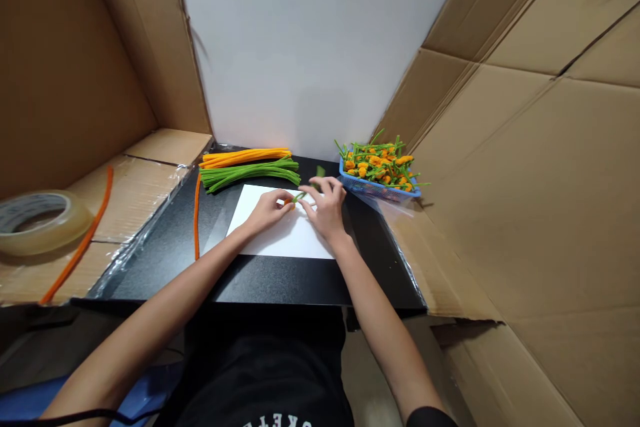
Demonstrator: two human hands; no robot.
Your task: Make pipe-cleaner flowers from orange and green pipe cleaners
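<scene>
The left hand [267, 209] and right hand [326, 207] worked close together above a white paper sheet [280, 235], each in a narrow pinch on a small green-and-orange pipe-cleaner piece [296, 198], which sat just above the paper; the fingers hid most of it, so its exact shape could not be told. The sheet lay on a black tabletop [270, 280], with a single orange pipe cleaner [197, 217] beside its left side. Just beyond lay an unused-looking bundle of green pipe cleaners [245, 175] and a smaller orange bundle [245, 157], so plenty of material remained. To the right, a blue plastic basket [375, 191] was heaped with many finished-looking orange flowers on green stems [375, 163]. Farther left, a roll of clear packing tape [40, 223] and another orange pipe cleaner [83, 240] lay on cardboard sheeting [145, 197].
</scene>
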